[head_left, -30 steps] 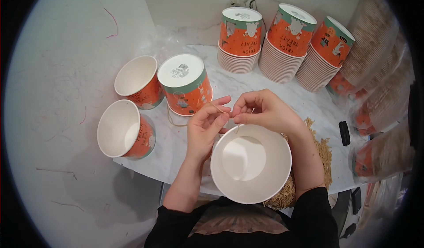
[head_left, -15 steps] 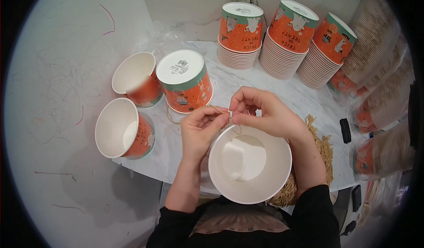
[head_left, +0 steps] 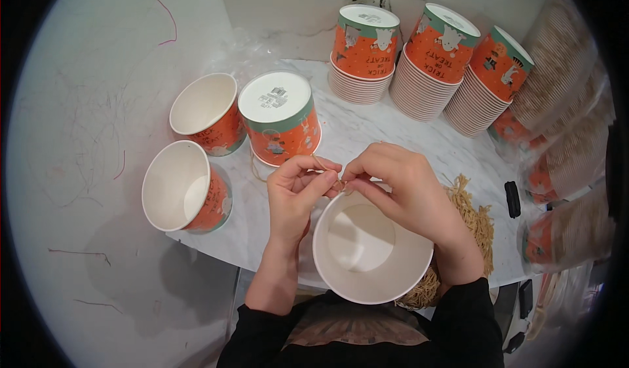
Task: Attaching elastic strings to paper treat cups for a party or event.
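Pinching a thin tan string (head_left: 320, 162) between thumb and fingertips of the left hand (head_left: 293, 194), gripped narrow. Pinching likewise with the right hand (head_left: 407, 177), thumb and forefinger drawn together on the string, just beside the left fingertips.

Held so, right at the far rim of an open white-lined tub (head_left: 413, 263), mouth up and close before the black shirt (head_left: 275, 338). Trailing left as well: more tan string, behind the left hand and beside an upside-down tub (head_left: 288, 137).

Printed in dark capitals on orange, clear but upside down: the left stack (head_left: 365, 52) and middle stack (head_left: 440, 52) of inverted tubs, far across the tabletop (head_left: 354, 127). Decorated there too with white ghost-like figures and a green band. Marked in small grey print, too fine to make out, on the white base of the upside-down tub. Lettered darkly as well: the upper open tub (head_left: 221, 132) and lower open tub (head_left: 213, 204), well left of the left hand.

Lying partly under the right forearm — a bundle of tan strings (head_left: 473, 217). Set farther right: a small black object (head_left: 512, 199) and plastic-wrapped stacks of tubs (head_left: 563, 155).
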Tool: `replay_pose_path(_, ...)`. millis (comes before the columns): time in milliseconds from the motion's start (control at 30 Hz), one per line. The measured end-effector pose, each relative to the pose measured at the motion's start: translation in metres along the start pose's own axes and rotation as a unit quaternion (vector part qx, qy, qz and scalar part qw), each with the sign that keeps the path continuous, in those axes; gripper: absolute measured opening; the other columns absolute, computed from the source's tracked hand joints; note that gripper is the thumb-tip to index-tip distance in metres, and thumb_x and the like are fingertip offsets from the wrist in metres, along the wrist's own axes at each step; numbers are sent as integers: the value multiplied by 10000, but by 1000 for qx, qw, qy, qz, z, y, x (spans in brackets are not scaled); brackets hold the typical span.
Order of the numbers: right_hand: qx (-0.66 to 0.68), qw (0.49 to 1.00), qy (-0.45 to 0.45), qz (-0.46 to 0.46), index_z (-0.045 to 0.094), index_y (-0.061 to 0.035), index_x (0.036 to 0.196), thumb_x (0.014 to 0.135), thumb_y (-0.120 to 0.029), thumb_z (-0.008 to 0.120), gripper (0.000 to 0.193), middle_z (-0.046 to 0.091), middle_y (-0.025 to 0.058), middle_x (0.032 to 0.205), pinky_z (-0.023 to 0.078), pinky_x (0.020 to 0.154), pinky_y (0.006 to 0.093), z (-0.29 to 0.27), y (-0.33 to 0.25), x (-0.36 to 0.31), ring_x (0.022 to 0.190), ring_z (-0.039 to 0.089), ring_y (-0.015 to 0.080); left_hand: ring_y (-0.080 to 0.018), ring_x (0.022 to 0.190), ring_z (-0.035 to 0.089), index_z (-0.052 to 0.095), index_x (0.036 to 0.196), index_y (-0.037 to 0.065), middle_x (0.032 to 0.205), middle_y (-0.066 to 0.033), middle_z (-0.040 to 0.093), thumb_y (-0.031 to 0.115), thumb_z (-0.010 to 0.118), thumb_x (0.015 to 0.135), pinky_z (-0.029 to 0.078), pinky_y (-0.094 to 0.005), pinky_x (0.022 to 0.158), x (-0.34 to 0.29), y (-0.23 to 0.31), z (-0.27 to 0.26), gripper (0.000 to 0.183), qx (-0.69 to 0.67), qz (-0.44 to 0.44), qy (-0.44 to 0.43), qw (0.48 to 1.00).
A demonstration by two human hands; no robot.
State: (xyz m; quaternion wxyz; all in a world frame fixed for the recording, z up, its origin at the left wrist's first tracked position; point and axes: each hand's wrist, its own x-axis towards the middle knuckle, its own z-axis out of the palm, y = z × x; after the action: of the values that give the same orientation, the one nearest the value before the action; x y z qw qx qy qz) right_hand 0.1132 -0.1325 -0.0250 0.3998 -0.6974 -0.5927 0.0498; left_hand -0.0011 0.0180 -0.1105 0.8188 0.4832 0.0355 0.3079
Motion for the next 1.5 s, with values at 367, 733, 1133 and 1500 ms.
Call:
replay_pose_path(367, -8, 999, 14, -28, 652, -53, 941, 841, -92, 711, 122, 647, 98, 837, 513, 690, 414, 8, 8, 4, 809, 649, 305, -142, 799, 711, 650, 997, -42, 1034, -171, 725, -73, 669, 898, 601, -245, 718, 2, 0, -5, 106, -19, -30, -7, 999)
replay_pose_path(733, -89, 992, 2, -91, 649, -70, 932, 820, -196, 755, 200, 617, 66, 829, 523, 650, 401, 8, 4, 2, 788, 647, 279, -165, 804, 713, 616, 908, -12, 972, -176, 723, -78, 661, 886, 611, -263, 718, 2, 1, -5, 84, -71, -71, 4, 995)
replay_pose_path(1133, -168, 977, 56, -119, 677, -62, 842, 733, -73, 791, 159, 626, 54, 787, 509, 593, 346, 14, 2, 1, 678, 635, 240, -146, 796, 693, 596, 907, -21, 987, -177, 722, -91, 622, 888, 583, -263, 737, 0, 0, -3, 77, -45, -68, 0, 997)
replay_pose_path(1500, -92, 991, 28, -95, 663, -84, 898, 758, -126, 743, 167, 613, 40, 828, 521, 616, 380, 13, 14, 3, 763, 643, 241, -98, 734, 618, 538, 943, 40, 943, -75, 662, 3, 608, 919, 453, -218, 647, 2, 3, -1, 83, 0, -49, 4, 999)
